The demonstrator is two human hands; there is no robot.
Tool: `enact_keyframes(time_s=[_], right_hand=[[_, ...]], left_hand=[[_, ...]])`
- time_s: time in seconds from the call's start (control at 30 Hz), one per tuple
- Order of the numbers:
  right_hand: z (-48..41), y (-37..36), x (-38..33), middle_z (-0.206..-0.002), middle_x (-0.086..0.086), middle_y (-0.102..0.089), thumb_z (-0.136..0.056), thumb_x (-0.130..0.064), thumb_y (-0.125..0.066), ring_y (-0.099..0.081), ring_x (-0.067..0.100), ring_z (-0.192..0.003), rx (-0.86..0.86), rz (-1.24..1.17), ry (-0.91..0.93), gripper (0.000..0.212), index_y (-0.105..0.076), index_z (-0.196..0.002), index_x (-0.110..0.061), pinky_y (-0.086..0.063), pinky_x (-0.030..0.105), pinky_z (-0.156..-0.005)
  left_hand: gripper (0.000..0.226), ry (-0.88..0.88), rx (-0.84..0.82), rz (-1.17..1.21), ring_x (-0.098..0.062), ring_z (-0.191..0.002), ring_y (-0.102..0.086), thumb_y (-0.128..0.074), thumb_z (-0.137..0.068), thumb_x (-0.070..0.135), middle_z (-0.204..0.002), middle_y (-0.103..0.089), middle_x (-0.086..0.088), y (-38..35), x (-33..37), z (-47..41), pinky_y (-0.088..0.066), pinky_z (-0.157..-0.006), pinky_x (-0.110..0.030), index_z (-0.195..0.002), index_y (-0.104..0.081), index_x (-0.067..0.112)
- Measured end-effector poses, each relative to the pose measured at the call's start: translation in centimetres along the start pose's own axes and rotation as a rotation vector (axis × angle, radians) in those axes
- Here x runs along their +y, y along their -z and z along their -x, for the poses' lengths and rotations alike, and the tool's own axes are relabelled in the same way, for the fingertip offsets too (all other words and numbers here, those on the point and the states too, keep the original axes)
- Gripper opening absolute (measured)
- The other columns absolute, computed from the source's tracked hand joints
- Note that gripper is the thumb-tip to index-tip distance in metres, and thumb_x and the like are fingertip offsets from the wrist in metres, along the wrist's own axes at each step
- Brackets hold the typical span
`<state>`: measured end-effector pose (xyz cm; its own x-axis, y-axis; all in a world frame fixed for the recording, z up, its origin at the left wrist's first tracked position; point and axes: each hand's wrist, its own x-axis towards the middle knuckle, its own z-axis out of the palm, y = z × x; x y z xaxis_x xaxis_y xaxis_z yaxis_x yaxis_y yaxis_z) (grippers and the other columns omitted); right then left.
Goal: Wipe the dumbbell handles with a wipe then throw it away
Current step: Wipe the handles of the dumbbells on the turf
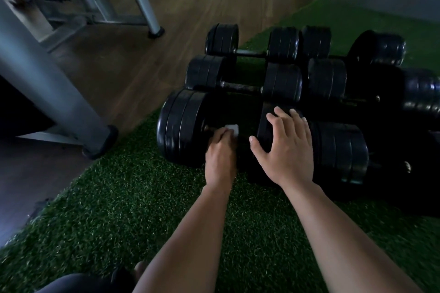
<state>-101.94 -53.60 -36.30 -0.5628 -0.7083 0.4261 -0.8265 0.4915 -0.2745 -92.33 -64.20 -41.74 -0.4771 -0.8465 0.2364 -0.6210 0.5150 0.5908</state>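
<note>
Green artificial turf [123, 209] carries several black plate-loaded dumbbells; the nearest black dumbbell [185, 126] lies with its long axis running left to right, ends pointing left and right. On its dark handle the left hand [220, 152] is clenched around a small white wipe [232, 129], near the left plates. Spread flat, fingers released, the right hand [285, 147] steadies the right plates. Wiping is under way; next, likely, rubbing rightward along the handle.
</note>
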Motion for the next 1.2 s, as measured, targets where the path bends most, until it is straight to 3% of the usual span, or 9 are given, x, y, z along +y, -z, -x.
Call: enact_keyframes(time_s=[0.13, 0.27, 0.5, 0.6, 0.67, 0.8, 0.97, 1.13, 1.2], right_hand=[[0.1, -0.2, 0.1, -0.150, 0.007, -0.045, -0.091, -0.055, -0.053, -0.031, 0.033, -0.145, 0.012, 0.001, 0.007, 0.060, -0.050, -0.135, -0.014, -0.019, 0.049, -0.122], [0.0, -0.2, 0.1, -0.150, 0.007, -0.045, -0.091, -0.055, -0.052, -0.030, 0.033, -0.145, 0.012, 0.008, 0.007, 0.060, -0.049, -0.135, -0.014, -0.019, 0.048, -0.122], [0.0, -0.3, 0.1, -0.149, 0.008, -0.046, -0.091, -0.054, -0.053, -0.032, 0.034, -0.144, 0.030, 0.010, 0.010, 0.060, -0.050, -0.135, -0.014, -0.019, 0.048, -0.122], [0.0, -0.4, 0.1, -0.149, 0.008, -0.046, -0.091, -0.054, -0.054, -0.032, 0.034, -0.144, 0.035, 0.013, 0.011, 0.060, -0.050, -0.135, -0.013, -0.019, 0.048, -0.122], [0.0, -0.4, 0.2, -0.149, 0.008, -0.046, -0.091, -0.055, -0.052, -0.032, 0.034, -0.144, 0.034, 0.020, 0.014, 0.061, -0.049, -0.135, -0.013, -0.019, 0.048, -0.122], [0.0, -0.5, 0.2, -0.149, 0.009, -0.046, -0.091, -0.056, -0.048, -0.032, 0.035, -0.144, 0.043, 0.017, 0.019, 0.061, -0.049, -0.134, -0.013, -0.020, 0.049, -0.121], [0.0, -0.6, 0.2, -0.148, 0.009, -0.046, -0.091, -0.055, -0.049, -0.033, 0.035, -0.143, 0.052, 0.022, 0.021, 0.061, -0.050, -0.134, -0.013, -0.021, 0.050, -0.121], [0.0, -0.5, 0.2, -0.149, 0.008, -0.046, -0.091, -0.055, -0.051, -0.033, 0.034, -0.144, 0.055, 0.024, 0.023, 0.060, -0.050, -0.134, -0.013, -0.021, 0.049, -0.121], [0.0, -0.6, 0.2, -0.148, 0.009, -0.047, -0.090, -0.054, -0.052, -0.033, 0.035, -0.143, 0.063, 0.017, 0.024, 0.060, -0.051, -0.134, -0.013, -0.021, 0.049, -0.121]], left_hand=[[0.037, 0.226, 0.079, 0.185, -0.014, -0.128, -0.047, -0.052, -0.100, 0.015, -0.143, -0.044, 0.007, 0.4, 0.3, 0.3, -0.035, -0.102, -0.022, -0.136, -0.057, 0.019], [0.035, 0.347, 0.117, 0.311, -0.023, -0.113, -0.054, -0.050, -0.102, 0.026, -0.137, -0.042, 0.001, 0.0, 1.8, 0.8, -0.040, -0.089, -0.026, -0.136, -0.057, 0.022], [0.027, 0.572, 0.239, 0.610, -0.019, -0.107, -0.063, -0.062, -0.095, 0.034, -0.118, -0.068, 0.001, -0.8, 2.9, 0.4, -0.042, -0.080, -0.020, -0.121, -0.065, 0.036], [0.016, 0.678, 0.313, 0.750, -0.009, -0.098, -0.062, -0.066, -0.093, 0.031, -0.105, -0.068, 0.012, -0.4, 3.1, -0.5, -0.036, -0.066, -0.002, -0.108, -0.072, 0.032], [0.015, 0.739, 0.350, 0.765, -0.005, -0.092, -0.057, -0.065, -0.094, 0.023, -0.100, -0.065, 0.013, -0.1, 2.9, -0.8, -0.036, -0.060, 0.000, -0.106, -0.074, 0.027], [0.014, 0.766, 0.386, 0.731, -0.008, -0.089, -0.058, -0.064, -0.095, 0.023, -0.105, -0.070, 0.003, -0.1, 2.5, -0.5, -0.043, -0.075, -0.018, -0.105, -0.073, 0.028], [0.019, 0.666, 0.385, 0.680, 0.004, -0.069, -0.050, -0.057, -0.100, 0.024, -0.075, -0.050, 0.027, 0.1, 3.3, -0.3, -0.033, -0.069, -0.009, -0.111, -0.072, 0.026], [0.029, 0.684, 0.373, 0.636, -0.020, -0.099, -0.065, -0.051, -0.103, 0.029, -0.112, -0.071, -0.008, -0.5, 3.0, 0.0, -0.040, -0.072, -0.018, -0.126, -0.068, 0.025], [0.026, 0.729, 0.385, 0.679, -0.023, -0.103, -0.066, -0.054, -0.101, 0.028, -0.113, -0.071, -0.009, -0.7, 2.7, 0.4, -0.042, -0.075, -0.019, -0.121, -0.071, 0.023]])
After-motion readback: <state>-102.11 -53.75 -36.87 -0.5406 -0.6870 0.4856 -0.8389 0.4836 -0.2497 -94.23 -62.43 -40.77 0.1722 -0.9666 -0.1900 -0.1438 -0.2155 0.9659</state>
